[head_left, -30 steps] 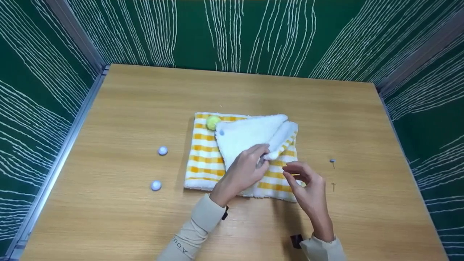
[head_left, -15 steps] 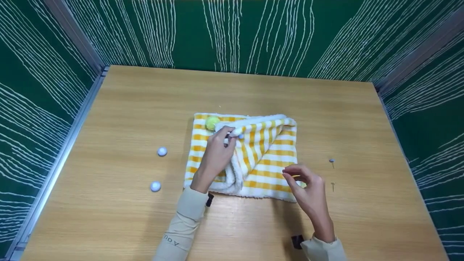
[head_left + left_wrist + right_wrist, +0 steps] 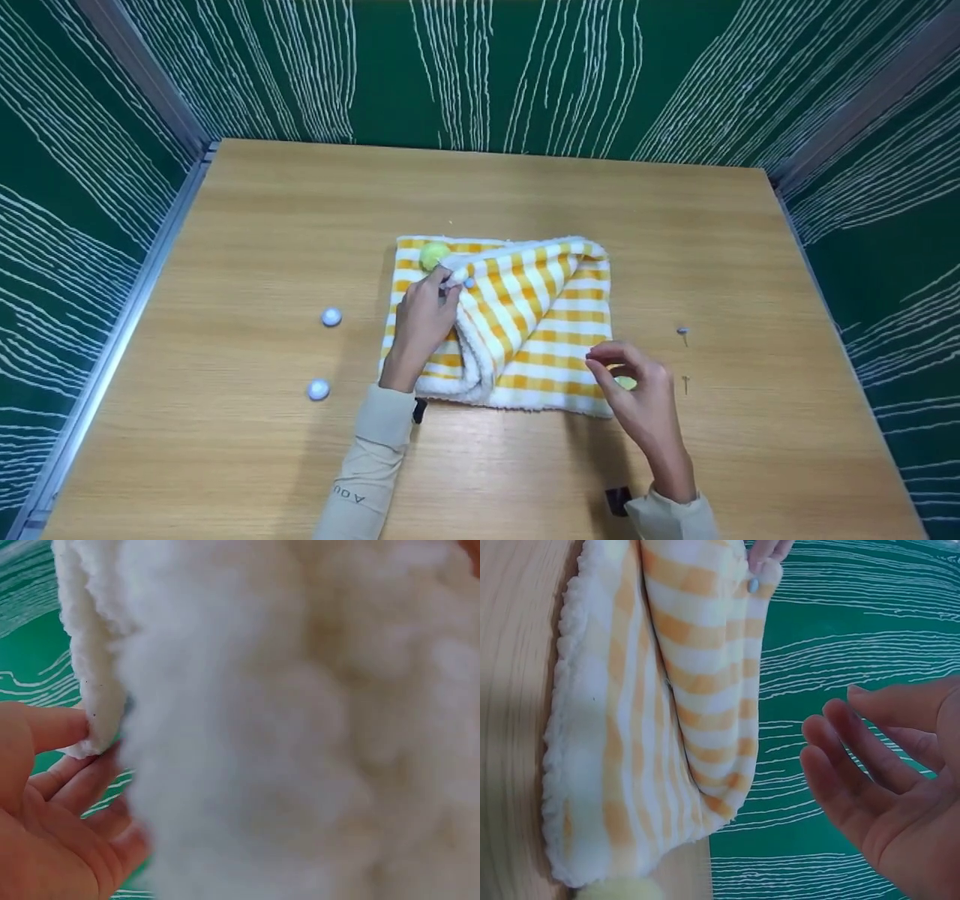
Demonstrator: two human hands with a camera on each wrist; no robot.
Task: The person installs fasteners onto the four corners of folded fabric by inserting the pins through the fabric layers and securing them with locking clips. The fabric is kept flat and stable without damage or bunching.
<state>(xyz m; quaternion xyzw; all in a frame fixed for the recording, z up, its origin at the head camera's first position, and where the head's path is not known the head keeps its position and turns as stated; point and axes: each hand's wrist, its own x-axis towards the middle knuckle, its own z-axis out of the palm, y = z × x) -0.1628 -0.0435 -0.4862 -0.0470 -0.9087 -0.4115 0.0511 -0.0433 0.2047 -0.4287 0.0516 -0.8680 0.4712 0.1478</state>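
Note:
A folded blanket point(image 3: 525, 360), checked yellow and white outside with white fleece inside, lies at the middle of the table. My left hand point(image 3: 425, 319) pinches one of its corners between thumb and fingers, holding the flap over toward the upper left. Beside those fingertips a small light-blue round head point(image 3: 469, 283) shows on the flap. In the left wrist view the fleece point(image 3: 247, 720) hides most of the scene. My right hand point(image 3: 641, 386) hovers over the blanket's lower right corner, fingers loosely bent with nothing between them, as the right wrist view confirms.
A fuzzy yellow-green ball point(image 3: 433, 256) sits at the blanket's upper left corner; a similar yellow-green piece point(image 3: 625, 382) shows behind my right hand. Two pale round balls point(image 3: 331, 317) lie on the left of the table point(image 3: 225, 450). Two small pins point(image 3: 683, 334) lie on the right.
My left hand has drawn the blanket's corner up and to the left, turning the flap from fleece side to checked side. The right hand has stayed nearly still.

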